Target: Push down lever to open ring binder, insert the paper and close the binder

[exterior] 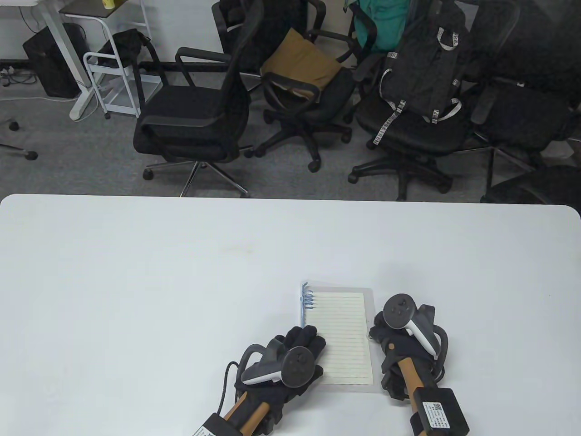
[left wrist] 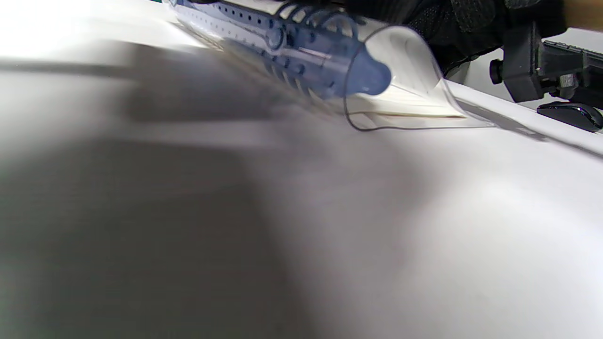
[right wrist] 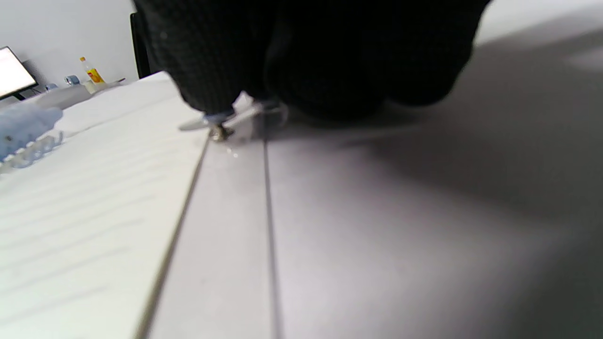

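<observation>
While flat on the table point(exterior: 136, 272), binder point(exterior: 338, 336) between both hands.

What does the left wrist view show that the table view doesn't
Only the left wrist view shows the binder's blue lever end close up, the clear cover curling off the table, and a black mouse. Only the table view shows both hands, left hand at the spine side and right hand at the right edge, plus office chairs. Both show the blue rings, lined paper and white table.
</observation>
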`<state>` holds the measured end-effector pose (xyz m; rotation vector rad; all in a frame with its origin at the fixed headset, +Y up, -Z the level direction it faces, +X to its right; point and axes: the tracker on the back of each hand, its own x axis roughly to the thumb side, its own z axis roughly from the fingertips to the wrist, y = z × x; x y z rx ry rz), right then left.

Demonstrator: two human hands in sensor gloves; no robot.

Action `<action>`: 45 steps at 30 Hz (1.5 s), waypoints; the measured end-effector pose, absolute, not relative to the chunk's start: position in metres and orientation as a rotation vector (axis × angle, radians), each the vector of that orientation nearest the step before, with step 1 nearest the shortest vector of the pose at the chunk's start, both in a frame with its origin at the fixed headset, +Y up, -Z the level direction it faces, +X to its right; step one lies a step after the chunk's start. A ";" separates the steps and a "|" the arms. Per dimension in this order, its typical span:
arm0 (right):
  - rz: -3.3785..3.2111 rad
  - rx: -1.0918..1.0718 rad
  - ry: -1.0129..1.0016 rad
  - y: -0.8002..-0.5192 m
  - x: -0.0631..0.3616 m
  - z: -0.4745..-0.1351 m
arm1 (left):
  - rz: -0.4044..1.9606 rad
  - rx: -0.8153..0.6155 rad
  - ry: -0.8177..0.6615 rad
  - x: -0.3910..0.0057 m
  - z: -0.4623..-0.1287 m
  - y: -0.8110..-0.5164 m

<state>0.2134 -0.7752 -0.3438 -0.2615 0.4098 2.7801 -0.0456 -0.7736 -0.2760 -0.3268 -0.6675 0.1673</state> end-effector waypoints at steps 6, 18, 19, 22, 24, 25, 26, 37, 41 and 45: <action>2.813 -0.276 0.496 -0.773 0.207 -0.349 | 0.165 -0.328 -0.669 -0.045 -0.276 -0.774; 2.771 -0.371 0.657 -0.772 0.202 -0.355 | 0.166 -0.325 -0.665 -0.045 -0.276 -0.774; 2.776 -0.372 0.668 -0.772 0.202 -0.356 | 0.165 -0.325 -0.665 -0.045 -0.276 -0.774; 2.774 -0.388 0.725 -0.772 0.200 -0.360 | 0.168 -0.325 -0.663 -0.046 -0.275 -0.774; 2.790 -0.391 0.747 -0.771 0.197 -0.361 | 0.169 -0.326 -0.663 -0.046 -0.275 -0.774; 2.806 -0.391 0.758 -0.771 0.196 -0.362 | 0.169 -0.326 -0.663 -0.046 -0.275 -0.774; 2.808 -0.393 0.764 -0.771 0.195 -0.362 | 0.169 -0.326 -0.663 -0.046 -0.275 -0.774; 2.800 -0.322 0.692 -0.772 0.200 -0.357 | 0.185 -0.325 -0.668 -0.047 -0.275 -0.774; 2.743 -0.266 0.574 -0.769 0.209 -0.346 | 0.212 -0.322 -0.667 -0.056 -0.277 -0.765; 2.707 -0.154 0.469 -0.749 0.219 -0.327 | 0.287 -0.295 -0.644 -0.071 -0.278 -0.741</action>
